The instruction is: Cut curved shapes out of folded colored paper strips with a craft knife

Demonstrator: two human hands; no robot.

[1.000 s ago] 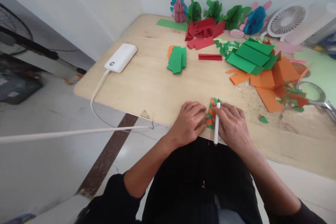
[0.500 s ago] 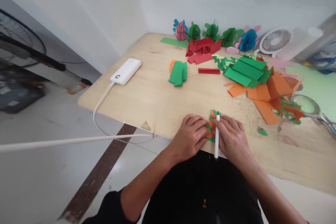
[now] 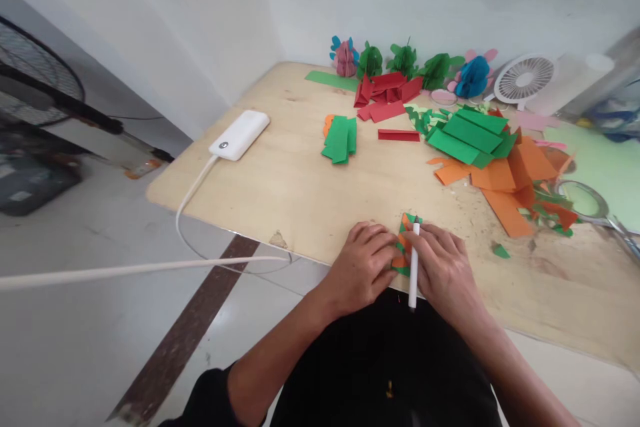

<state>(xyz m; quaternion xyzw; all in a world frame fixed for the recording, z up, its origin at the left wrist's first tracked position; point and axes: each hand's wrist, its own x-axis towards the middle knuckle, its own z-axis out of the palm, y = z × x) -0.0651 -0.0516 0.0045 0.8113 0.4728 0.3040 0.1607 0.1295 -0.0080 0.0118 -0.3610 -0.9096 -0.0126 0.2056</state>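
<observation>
A small green paper piece (image 3: 413, 218) with an orange paper shape (image 3: 403, 256) on it lies at the table's front edge, partly hidden by both hands. From the left, my left hand (image 3: 364, 263) presses on it with curled fingers held together. My right hand (image 3: 445, 265) covers its right side, fingertips on the paper. A white pen (image 3: 413, 273) with dark ends is tucked between thumb and fingers of that hand, pointing away from me.
Green paper strips (image 3: 340, 139), red folded paper (image 3: 387, 88), a pile of green strips (image 3: 473, 133) and orange paper (image 3: 515, 177) lie beyond. Paper figures (image 3: 437, 71) and a small white fan (image 3: 525, 79) stand by the wall. Scissors (image 3: 620, 230) lie right; a white power bank (image 3: 241, 135) left.
Both hands, the paper and the pen sit very slightly lower in view. The grip looks the same, and nothing else has visibly moved.
</observation>
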